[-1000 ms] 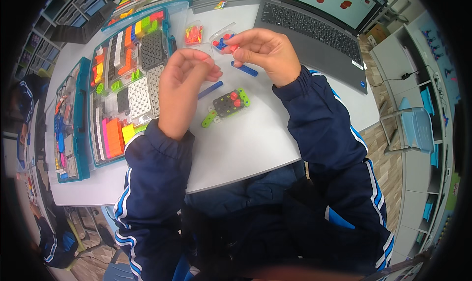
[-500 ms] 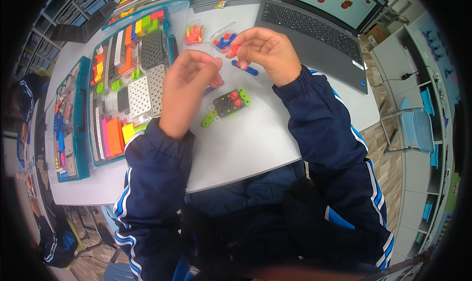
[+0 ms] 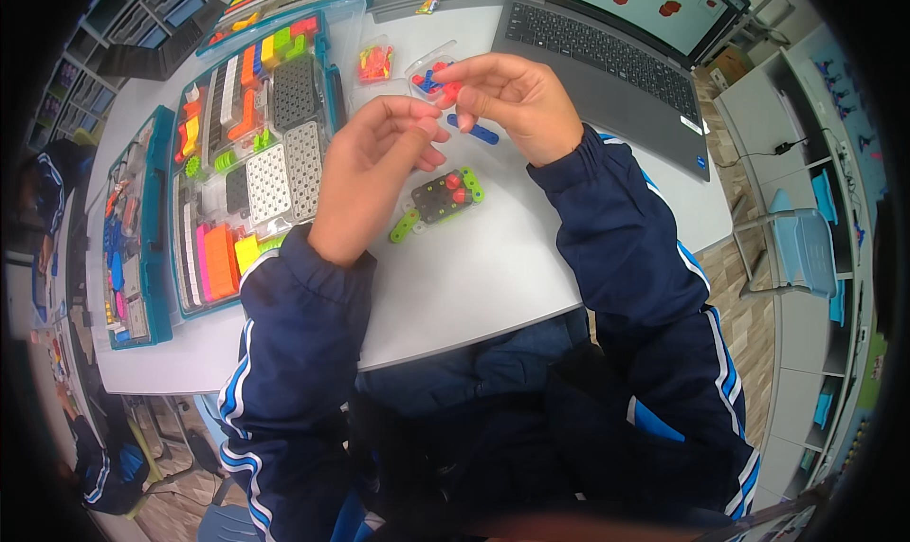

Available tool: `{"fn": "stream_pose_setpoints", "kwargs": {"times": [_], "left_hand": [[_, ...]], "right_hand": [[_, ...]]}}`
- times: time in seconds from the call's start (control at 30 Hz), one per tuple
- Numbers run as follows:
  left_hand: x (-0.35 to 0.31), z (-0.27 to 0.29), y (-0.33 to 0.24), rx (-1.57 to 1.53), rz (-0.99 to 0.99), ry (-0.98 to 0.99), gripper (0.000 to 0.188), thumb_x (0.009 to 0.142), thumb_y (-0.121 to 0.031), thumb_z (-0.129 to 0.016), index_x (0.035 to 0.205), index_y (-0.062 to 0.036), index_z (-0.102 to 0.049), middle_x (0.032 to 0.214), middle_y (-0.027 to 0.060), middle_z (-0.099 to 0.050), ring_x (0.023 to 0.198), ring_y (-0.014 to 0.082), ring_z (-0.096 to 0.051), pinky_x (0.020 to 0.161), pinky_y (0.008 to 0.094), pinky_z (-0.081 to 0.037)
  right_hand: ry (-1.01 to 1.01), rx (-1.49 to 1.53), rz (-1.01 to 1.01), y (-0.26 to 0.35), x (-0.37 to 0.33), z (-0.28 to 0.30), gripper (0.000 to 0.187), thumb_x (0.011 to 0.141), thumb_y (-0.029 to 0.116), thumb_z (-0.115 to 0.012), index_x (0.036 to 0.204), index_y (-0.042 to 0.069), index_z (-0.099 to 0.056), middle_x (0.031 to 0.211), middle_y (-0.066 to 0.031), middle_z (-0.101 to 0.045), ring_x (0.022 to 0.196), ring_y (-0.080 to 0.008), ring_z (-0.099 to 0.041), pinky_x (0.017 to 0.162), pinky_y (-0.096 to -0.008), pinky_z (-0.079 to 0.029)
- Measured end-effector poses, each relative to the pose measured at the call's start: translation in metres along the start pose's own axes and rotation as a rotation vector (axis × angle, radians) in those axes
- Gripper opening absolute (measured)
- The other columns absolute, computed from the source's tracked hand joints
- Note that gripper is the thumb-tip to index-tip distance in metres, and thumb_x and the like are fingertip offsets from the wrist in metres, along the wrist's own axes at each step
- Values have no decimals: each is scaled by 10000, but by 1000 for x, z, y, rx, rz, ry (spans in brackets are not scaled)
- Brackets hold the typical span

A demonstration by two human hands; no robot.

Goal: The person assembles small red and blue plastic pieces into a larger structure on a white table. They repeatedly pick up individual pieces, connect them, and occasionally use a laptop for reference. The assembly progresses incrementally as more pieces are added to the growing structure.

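Red peg (image 3: 447,91) sits pinched between right hand (image 3: 512,101) fingers (image 3: 471,94), left hand (image 3: 374,177) fingers curled beside.

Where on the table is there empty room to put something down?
The widest bare patch of the white table lies near its front edge, below the green-and-black block piece and between the two sleeves. It is crowded up top: the left hand, right hand, small clear boxes, parts tray and laptop.
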State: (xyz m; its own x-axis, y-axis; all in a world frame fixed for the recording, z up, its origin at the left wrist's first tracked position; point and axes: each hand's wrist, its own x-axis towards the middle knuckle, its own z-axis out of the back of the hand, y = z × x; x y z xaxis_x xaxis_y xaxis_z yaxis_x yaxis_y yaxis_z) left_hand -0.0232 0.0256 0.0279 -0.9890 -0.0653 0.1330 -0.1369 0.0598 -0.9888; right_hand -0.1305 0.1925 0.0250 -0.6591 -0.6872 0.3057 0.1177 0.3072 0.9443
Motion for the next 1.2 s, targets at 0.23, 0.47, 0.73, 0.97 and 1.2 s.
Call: {"fn": "stream_pose_setpoints", "kwargs": {"times": [0.23,0.47,0.73,0.97,1.2], "left_hand": [[0,0,0,19,4,27,236,980,-197,-535,1092,4,-591,914,63,-639,799,110,-606,767,248,-479],[-2,0,1,2,27,58,241,978,-200,-542,1102,0,-595,939,60,-632,797,104,-598,766,243,-475],[-1,-1,-1,6,-32,-65,251,957,-171,-577,1135,5,-587,938,66,-650,781,97,-597,743,234,-474],[-1,-1,-1,6,-25,-68,267,927,-175,-628,1113,14,-597,931,69,-654,768,103,-597,715,230,-474],[-2,-1,-1,-5,7,-36,275,948,-190,-595,1129,17,-604,957,70,-661,763,100,-591,734,231,-470]], "right_hand": [[-17,22,-2,-4,1,2,217,897,105,-650,1086,-1,-660,923,-50,-677,726,-97,-586,702,-225,-491],[3,4,-37,-1,-1,0,202,911,48,-590,1094,-17,-645,810,-42,-635,734,-112,-558,769,-272,-462],[-89,-62,20,-7,-1,-7,189,872,71,-676,1047,0,-665,897,-31,-683,712,-71,-568,664,-209,-471],[-104,-146,52,-3,-5,-14,190,834,55,-709,1000,-5,-639,874,-46,-678,736,-78,-590,686,-223,-472],[-106,-236,108,-4,-6,-17,214,787,67,-756,954,9,-634,820,-27,-643,728,-72,-581,710,-228,-466]]}}
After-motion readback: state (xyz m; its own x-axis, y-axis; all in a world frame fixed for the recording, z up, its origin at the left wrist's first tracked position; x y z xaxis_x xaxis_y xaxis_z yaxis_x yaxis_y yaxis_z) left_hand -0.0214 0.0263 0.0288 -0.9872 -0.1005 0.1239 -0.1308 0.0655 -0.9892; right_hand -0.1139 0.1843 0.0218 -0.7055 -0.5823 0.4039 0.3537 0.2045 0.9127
